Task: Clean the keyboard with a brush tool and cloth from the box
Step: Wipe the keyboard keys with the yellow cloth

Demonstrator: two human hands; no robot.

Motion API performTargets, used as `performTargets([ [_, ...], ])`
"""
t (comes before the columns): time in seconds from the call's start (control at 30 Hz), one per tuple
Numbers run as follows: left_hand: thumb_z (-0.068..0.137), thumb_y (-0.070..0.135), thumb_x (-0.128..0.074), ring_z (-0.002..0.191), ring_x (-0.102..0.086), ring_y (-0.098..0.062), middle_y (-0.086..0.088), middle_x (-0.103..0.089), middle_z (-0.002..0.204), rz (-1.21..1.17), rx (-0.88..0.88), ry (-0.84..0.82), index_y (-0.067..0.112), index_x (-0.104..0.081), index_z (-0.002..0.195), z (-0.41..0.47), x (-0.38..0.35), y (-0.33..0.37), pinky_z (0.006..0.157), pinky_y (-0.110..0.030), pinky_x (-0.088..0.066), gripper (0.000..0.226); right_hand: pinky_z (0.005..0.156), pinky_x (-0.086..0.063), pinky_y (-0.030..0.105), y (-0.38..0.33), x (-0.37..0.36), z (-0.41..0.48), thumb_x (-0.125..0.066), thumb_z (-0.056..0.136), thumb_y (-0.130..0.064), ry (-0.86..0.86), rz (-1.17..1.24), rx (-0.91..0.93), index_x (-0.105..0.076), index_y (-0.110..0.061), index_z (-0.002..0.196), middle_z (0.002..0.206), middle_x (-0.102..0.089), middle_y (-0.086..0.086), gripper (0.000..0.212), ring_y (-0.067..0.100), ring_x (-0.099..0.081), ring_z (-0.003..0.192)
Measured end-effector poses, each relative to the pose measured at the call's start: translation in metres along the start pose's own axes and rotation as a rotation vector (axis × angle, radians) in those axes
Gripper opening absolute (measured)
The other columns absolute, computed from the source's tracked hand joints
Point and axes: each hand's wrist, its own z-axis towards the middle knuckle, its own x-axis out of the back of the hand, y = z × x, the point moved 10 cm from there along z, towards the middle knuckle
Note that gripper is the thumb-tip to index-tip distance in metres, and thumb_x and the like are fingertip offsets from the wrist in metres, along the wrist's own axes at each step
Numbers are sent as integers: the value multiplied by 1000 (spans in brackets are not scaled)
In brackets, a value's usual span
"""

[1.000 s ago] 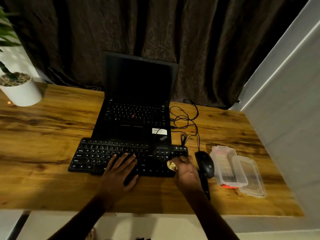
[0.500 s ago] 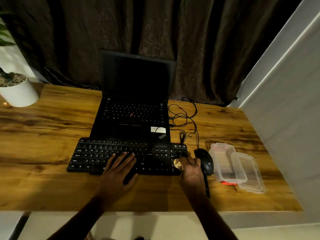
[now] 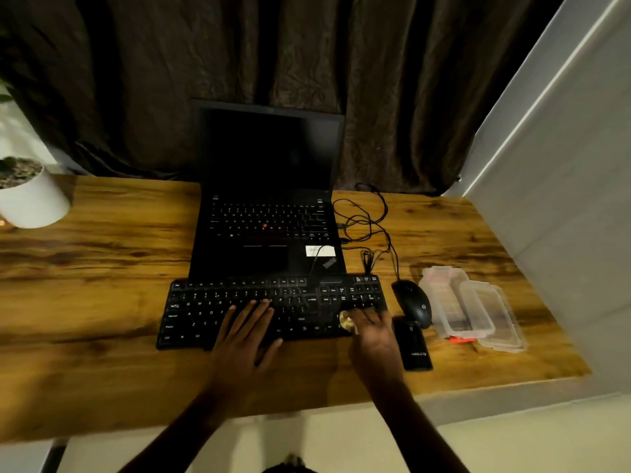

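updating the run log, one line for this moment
left hand: flat on keyboard | right hand: holds pale cloth on numpad | box: open beside mouse

Right hand (image 3: 374, 336) slid the cloth (image 3: 346, 323) back leftward

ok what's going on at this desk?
A person is cleaning the black keyboard in front of the open laptop. The left hand lies flat on the middle keys; the right hand holds a small pale item, cloth or brush I cannot tell, against the keys near its right end. The clear box sits open beyond the mouse.
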Motion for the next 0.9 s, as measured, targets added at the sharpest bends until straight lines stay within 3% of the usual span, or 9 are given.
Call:
performTargets([
  [0.17, 99, 52, -36, 151, -25, -24, -9, -34, 160, 8, 178, 73, 8, -45, 147, -32, 38, -79, 124, -54, -10, 66, 77, -56, 41, -49, 8, -8, -42, 82, -1, 130, 73, 23, -69, -7, 109, 101, -69, 11, 38, 32, -60, 92],
  [0.3, 98, 55, -34, 153, -21, -27, -11, -29, 162, 26, 245, 28, 7, -39, 150, -44, 48, -123, 124, -55, -6, 72, 80, -50, 35, -82, -7, -12, -31, 87, -18, 47, 33, 87, -68, -9, 112, 103, -69, 10, 46, 31, -61, 94],
  [0.4, 98, 58, -33, 151, -24, -24, -7, -23, 165, -68, 217, 10, 9, -33, 154, -48, 50, -132, 125, -44, -12, 75, 85, -45, 37, -68, -2, -8, -26, 85, -30, 24, 63, -54, -65, -13, 118, 112, -66, 9, 54, 31, -53, 102],
  [0.5, 98, 59, -35, 151, -19, -16, -5, -20, 166, -138, 200, 29, 10, -30, 156, -51, 54, -132, 124, -29, -8, 76, 98, -41, 41, -65, -2, -10, -52, 88, -9, 12, 35, -157, -59, -13, 126, 122, -60, 12, 39, 33, -45, 116],
  [0.57, 99, 60, -34, 150, -22, -17, -7, -24, 164, -155, 202, 43, 8, -32, 155, -51, 57, -131, 123, -32, -14, 76, 99, -41, 39, -82, -6, -13, -57, 86, -4, 9, 41, -158, -56, -13, 129, 125, -57, 12, 44, 32, -43, 118],
  [0.63, 98, 59, -35, 146, -31, -24, -12, -30, 162, -148, 200, 60, 5, -37, 152, -50, 58, -131, 119, -41, -27, 76, 97, -41, 36, -107, -13, -15, -49, 88, -13, -15, 61, -140, -56, -15, 129, 125, -56, 10, 42, 30, -42, 117],
  [0.7, 98, 58, -38, 144, -36, -28, -13, -33, 160, -147, 204, 68, 4, -41, 150, -50, 57, -133, 115, -45, -33, 75, 91, -40, 34, -138, -23, -18, -25, 84, -27, -42, 87, -76, -58, -16, 125, 120, -59, 9, 55, 28, -44, 112],
  [0.77, 97, 57, -39, 143, -38, -29, -14, -34, 159, -141, 197, 75, 3, -43, 148, -51, 56, -134, 114, -45, -36, 74, 89, -38, 30, -155, -29, -21, -16, 83, -25, -62, 69, -14, -59, -18, 125, 119, -60, 8, 61, 27, -45, 109],
  [0.9, 97, 59, -39, 145, -36, -28, -13, -33, 161, -139, 200, 54, 4, -42, 149, -51, 52, -136, 117, -43, -33, 75, 92, -39, 34, -134, -19, -14, -45, 87, -15, -76, 12, -81, -59, -17, 127, 123, -59, 9, 42, 28, -44, 111],
])
